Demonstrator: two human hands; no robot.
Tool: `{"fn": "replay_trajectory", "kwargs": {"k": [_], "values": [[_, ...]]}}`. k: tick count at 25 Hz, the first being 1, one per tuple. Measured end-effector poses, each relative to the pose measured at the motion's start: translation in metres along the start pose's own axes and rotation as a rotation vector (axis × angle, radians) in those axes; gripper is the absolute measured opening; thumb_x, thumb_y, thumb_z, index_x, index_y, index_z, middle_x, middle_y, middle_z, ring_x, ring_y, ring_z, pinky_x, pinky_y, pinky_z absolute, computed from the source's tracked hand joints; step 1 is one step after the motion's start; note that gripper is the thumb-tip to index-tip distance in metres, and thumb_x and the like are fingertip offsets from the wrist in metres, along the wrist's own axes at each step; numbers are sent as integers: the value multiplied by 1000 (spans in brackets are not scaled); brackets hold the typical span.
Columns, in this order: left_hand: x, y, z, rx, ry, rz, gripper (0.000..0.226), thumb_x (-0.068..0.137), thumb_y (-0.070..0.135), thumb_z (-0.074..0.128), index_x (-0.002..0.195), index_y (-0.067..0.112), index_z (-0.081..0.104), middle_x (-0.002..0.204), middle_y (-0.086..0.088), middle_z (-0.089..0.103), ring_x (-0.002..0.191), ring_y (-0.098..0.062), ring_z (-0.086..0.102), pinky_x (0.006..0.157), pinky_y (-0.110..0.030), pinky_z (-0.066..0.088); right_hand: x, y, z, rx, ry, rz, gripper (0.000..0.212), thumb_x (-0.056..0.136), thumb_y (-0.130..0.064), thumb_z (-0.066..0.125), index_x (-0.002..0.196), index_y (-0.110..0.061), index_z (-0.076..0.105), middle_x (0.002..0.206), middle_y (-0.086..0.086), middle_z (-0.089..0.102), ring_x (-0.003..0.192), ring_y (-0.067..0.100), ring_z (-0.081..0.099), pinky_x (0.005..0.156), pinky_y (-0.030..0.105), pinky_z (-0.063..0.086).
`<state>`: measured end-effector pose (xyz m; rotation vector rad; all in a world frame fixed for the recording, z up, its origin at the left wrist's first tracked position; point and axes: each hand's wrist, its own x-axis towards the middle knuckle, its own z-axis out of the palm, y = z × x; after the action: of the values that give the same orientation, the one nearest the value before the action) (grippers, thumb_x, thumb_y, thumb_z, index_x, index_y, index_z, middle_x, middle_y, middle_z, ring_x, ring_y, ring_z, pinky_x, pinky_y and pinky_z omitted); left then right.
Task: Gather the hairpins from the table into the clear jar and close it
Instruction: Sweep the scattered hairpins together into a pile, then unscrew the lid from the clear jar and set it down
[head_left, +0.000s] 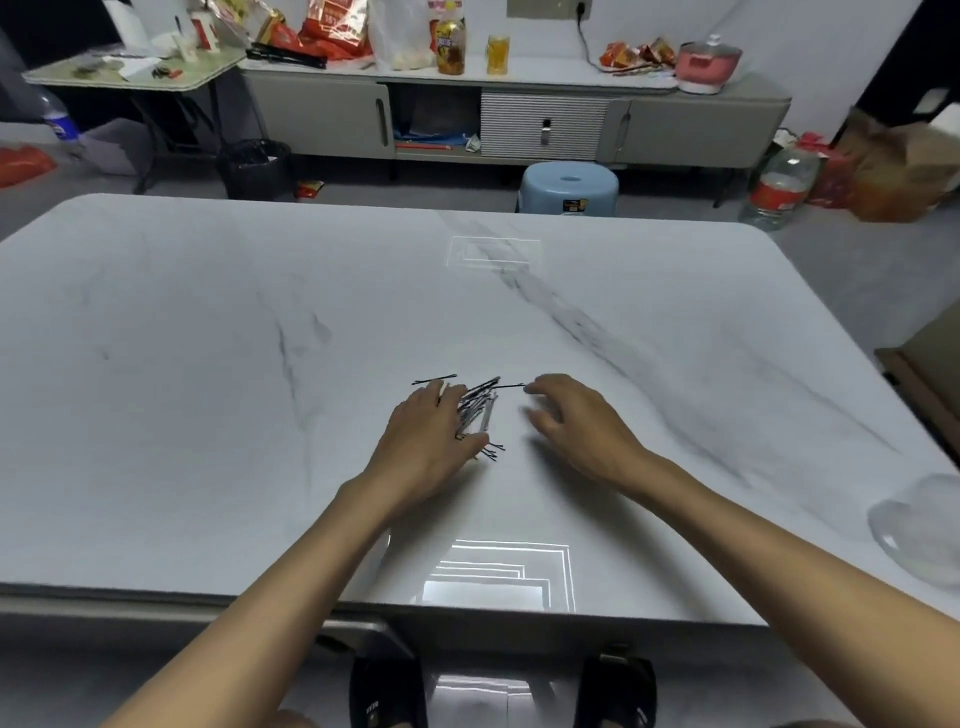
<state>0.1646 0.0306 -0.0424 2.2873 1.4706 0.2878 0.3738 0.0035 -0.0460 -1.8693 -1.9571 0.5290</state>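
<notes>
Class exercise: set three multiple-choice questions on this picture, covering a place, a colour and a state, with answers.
1. Where on the white marble table is the clear rounded jar? A) left edge B) right edge C) centre
2. What colour is the round plastic stool beyond the table? A) red B) blue C) green
3. The left hand is: A) resting on the black metal hairpins B) lifting the jar C) in a fist
Answers: B, it sits far right; B, pale blue seat; A, fingers lie over the pile.

A blue stool (569, 187) stands before a long grey cabinet (322, 122), a black bin (254, 169) further left; a pink pot (707, 65) sits on the cabinet's right end.
</notes>
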Motion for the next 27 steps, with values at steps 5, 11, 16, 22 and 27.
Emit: {"fn": "replay_trajectory", "kwargs": {"k": [5,11,16,22,27], "values": [[-12,88,-10,-50,-161,101,61,92,43,56,144,17,40,151,-2,42,138,-21,39,111,-34,31,-77,29,-94,-185,21,193,34,92,-30,55,126,-25,59,131,-2,57,123,20,51,95,33,40],[-29,176,-5,13,-300,163,59,92,48,53,144,24,38,147,-1,46,132,-21,44,103,-39,39,-162,108,-174,-493,44,650,62,84,-46,59,140,-25,44,145,8,41,129,34,39,101,45,38],[-42,212,4,33,-337,178,54,91,51,50,141,30,40,141,-1,51,114,-23,55,96,-39,45,-206,149,-179,-337,-69,816,84,77,-54,62,148,-26,27,151,11,29,129,37,42,97,46,45],[-45,209,13,-46,-366,167,53,89,51,54,138,32,44,140,4,52,120,-19,55,99,-38,45,-205,155,-164,-286,67,734,76,79,-44,63,143,-21,31,143,12,37,130,35,38,89,42,42],[-41,193,18,-198,-285,169,71,83,52,62,144,36,32,146,6,46,126,-15,50,103,-38,42,-174,111,-161,-165,171,583,79,73,-49,66,142,-24,36,135,9,46,119,32,50,85,40,44]]}}
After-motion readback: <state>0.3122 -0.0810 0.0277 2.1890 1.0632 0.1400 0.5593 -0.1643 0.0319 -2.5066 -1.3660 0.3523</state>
